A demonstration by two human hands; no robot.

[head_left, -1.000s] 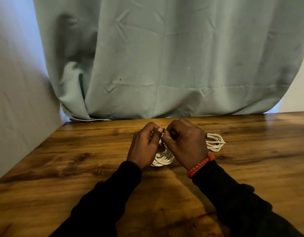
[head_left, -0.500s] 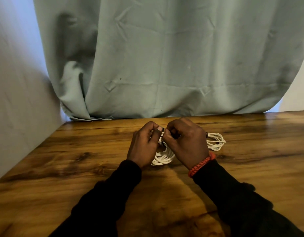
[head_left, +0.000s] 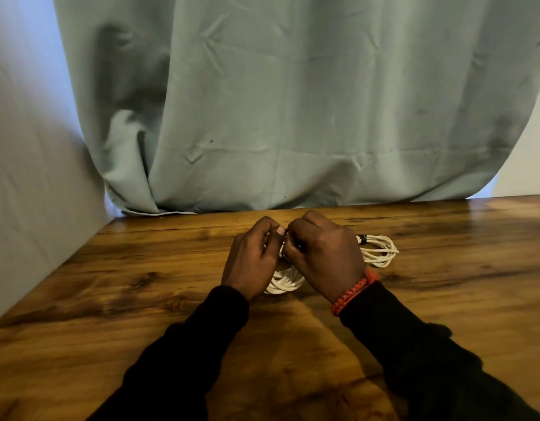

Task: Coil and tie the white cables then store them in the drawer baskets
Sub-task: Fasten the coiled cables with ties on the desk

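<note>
Both hands, left hand (head_left: 253,262) and right hand (head_left: 325,259), grip the coiled white cable (head_left: 285,282); a second tied coil (head_left: 379,250) lies on the table (head_left: 141,299) at three o'clock.

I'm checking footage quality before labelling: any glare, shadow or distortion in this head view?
Head view: soft glare on the brown wooden table at far right; the black sleeves cast shadow toward the camera; wide-angle bending curves the pale green curtain; both hands hide much of the near white coiled cable.
</note>
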